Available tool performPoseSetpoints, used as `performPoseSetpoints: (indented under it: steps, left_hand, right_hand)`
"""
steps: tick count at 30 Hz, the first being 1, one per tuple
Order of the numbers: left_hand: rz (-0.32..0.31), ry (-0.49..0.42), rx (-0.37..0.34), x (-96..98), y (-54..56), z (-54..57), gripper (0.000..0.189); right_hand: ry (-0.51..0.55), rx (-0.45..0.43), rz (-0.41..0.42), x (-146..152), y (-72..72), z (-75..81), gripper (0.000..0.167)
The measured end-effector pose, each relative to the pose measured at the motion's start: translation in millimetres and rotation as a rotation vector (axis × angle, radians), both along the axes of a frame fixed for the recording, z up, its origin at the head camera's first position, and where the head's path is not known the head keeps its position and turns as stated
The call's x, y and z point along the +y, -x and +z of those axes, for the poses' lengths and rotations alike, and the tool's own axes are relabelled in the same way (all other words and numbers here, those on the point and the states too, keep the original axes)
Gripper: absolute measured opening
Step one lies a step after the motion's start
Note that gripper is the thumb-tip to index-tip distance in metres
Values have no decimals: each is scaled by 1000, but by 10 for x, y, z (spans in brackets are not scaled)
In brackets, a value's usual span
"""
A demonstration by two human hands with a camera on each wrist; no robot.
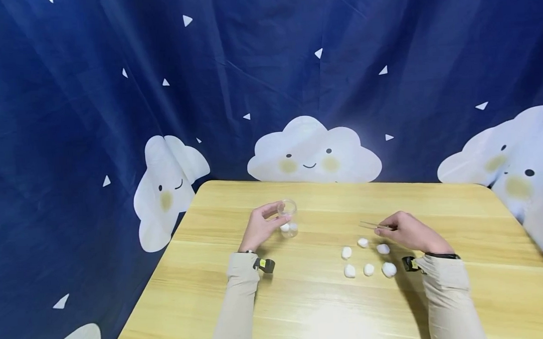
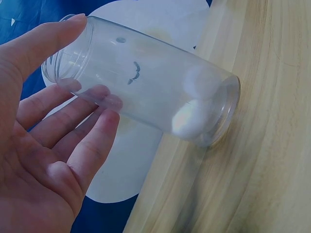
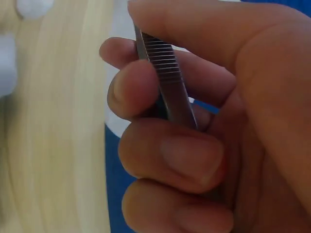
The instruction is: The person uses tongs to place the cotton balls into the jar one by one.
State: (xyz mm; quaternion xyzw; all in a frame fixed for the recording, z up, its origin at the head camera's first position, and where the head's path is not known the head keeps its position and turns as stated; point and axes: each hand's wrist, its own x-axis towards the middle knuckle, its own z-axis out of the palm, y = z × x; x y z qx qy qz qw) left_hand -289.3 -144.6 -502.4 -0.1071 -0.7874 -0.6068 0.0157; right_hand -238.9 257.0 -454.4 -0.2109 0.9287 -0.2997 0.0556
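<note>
My left hand (image 1: 261, 227) grips a clear cylindrical jar (image 2: 150, 63) near its open mouth, thumb on one side and fingertips on the other. Two white cotton balls (image 2: 190, 119) lie at the bottom of the jar, whose base is right at the tabletop. To the right, my right hand (image 1: 410, 231) pinches metal tweezers (image 3: 170, 73) by their ridged grips. The tweezers' thin arms point left toward the jar, spread apart with nothing between the tips. Several loose cotton balls (image 1: 368, 270) sit on the table just in front of the right hand.
A light wood-grain table (image 1: 204, 291) carries everything, its back edge near a dark blue curtain (image 1: 267, 55) printed with white clouds and triangles. Each wrist wears a small black camera. A bright glare spot lies at the table's near middle.
</note>
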Motion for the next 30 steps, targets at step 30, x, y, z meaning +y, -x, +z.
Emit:
performPoseSetpoints:
  steps: [30]
  left_hand:
    - [-2,-2,13,-13,22,-21,52]
  right_hand:
    - [-16,-236,36,44,33,-135,17]
